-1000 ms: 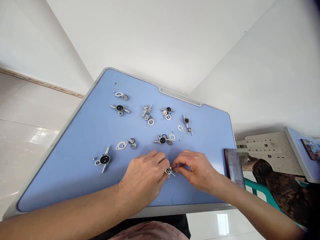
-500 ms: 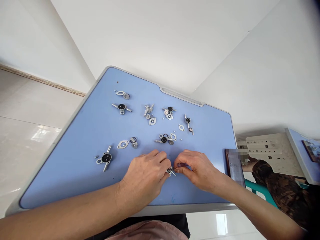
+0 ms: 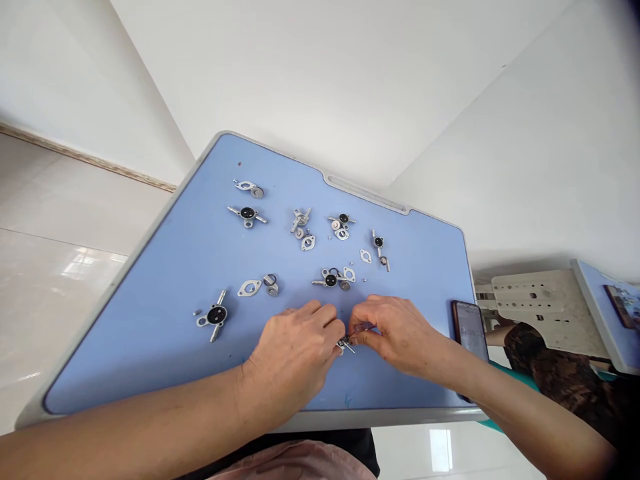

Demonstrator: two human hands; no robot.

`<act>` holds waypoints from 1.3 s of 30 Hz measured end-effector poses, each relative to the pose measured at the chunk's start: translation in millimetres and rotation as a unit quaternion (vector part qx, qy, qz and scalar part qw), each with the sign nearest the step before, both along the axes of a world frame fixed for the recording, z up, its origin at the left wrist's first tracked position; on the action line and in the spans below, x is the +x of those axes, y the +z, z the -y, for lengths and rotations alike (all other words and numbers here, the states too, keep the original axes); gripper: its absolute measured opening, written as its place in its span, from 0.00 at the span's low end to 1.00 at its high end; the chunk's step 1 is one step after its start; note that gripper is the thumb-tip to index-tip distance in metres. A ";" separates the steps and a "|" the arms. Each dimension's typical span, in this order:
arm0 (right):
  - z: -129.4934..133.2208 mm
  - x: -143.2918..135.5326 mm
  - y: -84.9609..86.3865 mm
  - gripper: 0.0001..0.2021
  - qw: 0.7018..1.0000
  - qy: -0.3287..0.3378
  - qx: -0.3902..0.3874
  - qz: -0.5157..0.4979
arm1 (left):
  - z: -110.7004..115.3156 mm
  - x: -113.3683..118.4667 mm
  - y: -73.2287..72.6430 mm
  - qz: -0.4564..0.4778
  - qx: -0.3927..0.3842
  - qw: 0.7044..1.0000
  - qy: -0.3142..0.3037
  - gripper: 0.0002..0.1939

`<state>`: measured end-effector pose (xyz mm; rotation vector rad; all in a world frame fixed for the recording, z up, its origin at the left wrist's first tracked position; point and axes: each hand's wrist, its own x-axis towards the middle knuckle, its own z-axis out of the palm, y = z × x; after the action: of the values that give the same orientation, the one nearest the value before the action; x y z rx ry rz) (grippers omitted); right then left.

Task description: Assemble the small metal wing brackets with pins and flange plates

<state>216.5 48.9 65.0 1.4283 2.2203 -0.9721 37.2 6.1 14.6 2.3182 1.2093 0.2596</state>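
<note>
My left hand [image 3: 300,343] is closed around a small metal valve [image 3: 341,345] near the table's front edge. Most of the valve is covered by my fingers; a thin metal piece sticks out toward the right. In my right hand [image 3: 395,330] I pinch a small screwdriver with a clear purplish handle [image 3: 366,326]. Its tip end points left at the valve, but the exact contact is hidden. Just beyond my hands lies another valve body [image 3: 331,280] with a flange plate [image 3: 349,274] beside it. Left of my left hand rests a valve body with a black face [image 3: 217,315].
More valve parts lie in groups farther back: a valve body [image 3: 247,213], a flange plate [image 3: 365,256] and several tiny screws. A phone [image 3: 470,327] sits at the right edge of the blue table [image 3: 150,347]. Another person's patterned clothing [image 3: 545,363] shows at right.
The view has shifted slightly, so the table parts appear a little farther right. Both hands keep their holds on the valve and the screwdriver, with the handle slightly turned.
</note>
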 end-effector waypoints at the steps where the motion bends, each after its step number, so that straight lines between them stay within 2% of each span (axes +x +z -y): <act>1: -1.7 -1.1 0.5 0.05 1.000 -0.001 -0.007 0.006 | -0.1 0.0 -0.3 0.000 0.001 1.000 0.000 0.04; 12: -21.5 -12.9 7.9 0.06 0.993 -0.037 -0.099 0.054 | 2.7 -2.0 -1.4 0.003 -0.002 1.000 0.001 0.06; 17: -22.3 -18.5 5.2 0.06 0.992 -0.038 -0.095 0.068 | 2.6 -3.1 -2.6 -0.002 0.004 1.000 0.006 0.06; 21: -14.6 -17.4 4.5 0.06 0.991 -0.080 -0.080 0.073 | 3.0 -3.7 -0.9 -0.008 0.009 1.000 0.006 0.07; 23: -7.3 -10.5 4.7 0.06 0.989 -0.119 -0.075 0.044 | 3.3 -3.7 -0.4 -0.012 0.011 1.000 0.010 0.07; 26: 7.8 5.6 8.0 0.10 0.978 -0.183 -0.070 -0.067 | 3.6 -3.7 -0.5 -0.011 0.015 1.000 0.017 0.07; 30: 32.3 25.2 15.7 0.12 0.940 -0.263 0.021 -0.214 | 3.5 -4.5 -0.1 0.006 0.017 1.000 0.020 0.08; 34: 54.4 34.4 15.6 0.08 0.886 -0.257 0.150 -0.355 | 3.6 -5.1 1.7 0.011 0.025 0.999 0.024 0.13; 36: 61.9 35.5 12.2 0.07 0.868 -0.247 0.205 -0.380 | 3.6 -4.7 2.3 0.013 0.023 0.999 0.025 0.13; 39: 67.2 34.1 6.5 0.06 0.862 -0.241 0.250 -0.370 | 3.3 -3.7 2.0 0.019 0.016 0.999 0.027 0.10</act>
<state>250.6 -18.3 71.5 2.2064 2.8785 -1.3406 33.5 2.8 16.6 2.2994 1.2599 0.3428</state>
